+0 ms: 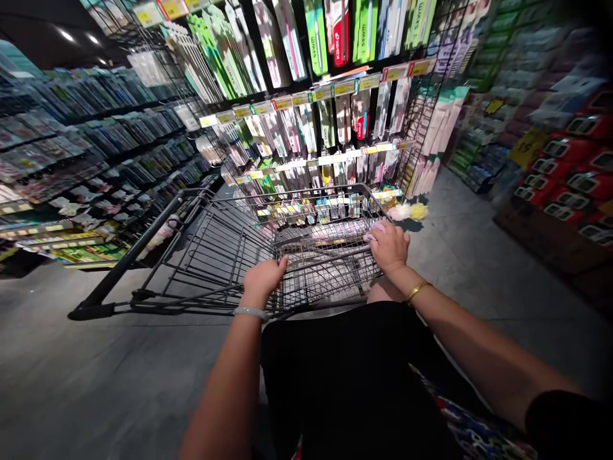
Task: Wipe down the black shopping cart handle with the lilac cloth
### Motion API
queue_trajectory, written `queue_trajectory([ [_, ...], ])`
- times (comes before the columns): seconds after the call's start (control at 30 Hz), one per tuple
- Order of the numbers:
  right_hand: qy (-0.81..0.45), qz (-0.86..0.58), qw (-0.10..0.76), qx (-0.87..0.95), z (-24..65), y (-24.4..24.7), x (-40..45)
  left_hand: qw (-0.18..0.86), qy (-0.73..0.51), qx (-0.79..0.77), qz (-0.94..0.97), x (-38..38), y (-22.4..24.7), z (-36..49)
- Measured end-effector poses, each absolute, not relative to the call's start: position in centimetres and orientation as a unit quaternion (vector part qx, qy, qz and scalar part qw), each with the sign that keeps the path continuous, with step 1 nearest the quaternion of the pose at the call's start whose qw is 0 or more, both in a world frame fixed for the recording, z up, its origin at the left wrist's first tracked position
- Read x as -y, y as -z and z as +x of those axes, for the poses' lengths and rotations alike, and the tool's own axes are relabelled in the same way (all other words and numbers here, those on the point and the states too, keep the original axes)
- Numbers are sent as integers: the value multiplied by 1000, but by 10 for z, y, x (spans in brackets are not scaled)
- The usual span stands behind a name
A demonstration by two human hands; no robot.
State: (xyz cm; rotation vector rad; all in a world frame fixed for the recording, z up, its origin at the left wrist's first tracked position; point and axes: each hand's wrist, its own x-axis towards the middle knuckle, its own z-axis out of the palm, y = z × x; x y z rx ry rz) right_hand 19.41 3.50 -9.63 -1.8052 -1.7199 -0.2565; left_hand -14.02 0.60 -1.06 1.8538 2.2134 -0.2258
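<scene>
A black wire shopping cart [215,255] stands sideways before me, its handle bar [129,255] off to the left. My left hand [263,281] is closed around the near side rim of the basket, thumb on top. Farther right along the same side, my right hand [390,246] rests at the rim with its fingers curled over a small soft lavender cloth [375,231]. Whether those fingers also grip the rim is hidden. Through the mesh, the basket shows no goods that I can make out for certain.
Behind the cart rises a rack of packaged toothbrushes [316,38] with price strips [306,97]. Shelves of hanging packets [96,140] line the left. Stacked red packages [569,172] stand at the right. Grey floor [483,243] lies between the right-hand stack and the rack. White and yellow fluffy items [409,211] hang low.
</scene>
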Motion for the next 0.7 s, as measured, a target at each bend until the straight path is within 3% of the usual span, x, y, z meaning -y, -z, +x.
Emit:
queue_trajectory([
  [0.33,23,-609,354,710,160,96,-15,95,103,-731,668,-12,3,-195],
  [0.43,-60,-545,415,726,164,95,-8,44,91,-726,680,-9,-2,-198],
  [0.57,-218,-438,499,715,176,89,-1,-8,-66,-687,724,0,1,-144],
  [0.7,-308,-383,467,735,186,75,4,28,-170,-608,775,11,23,-53],
])
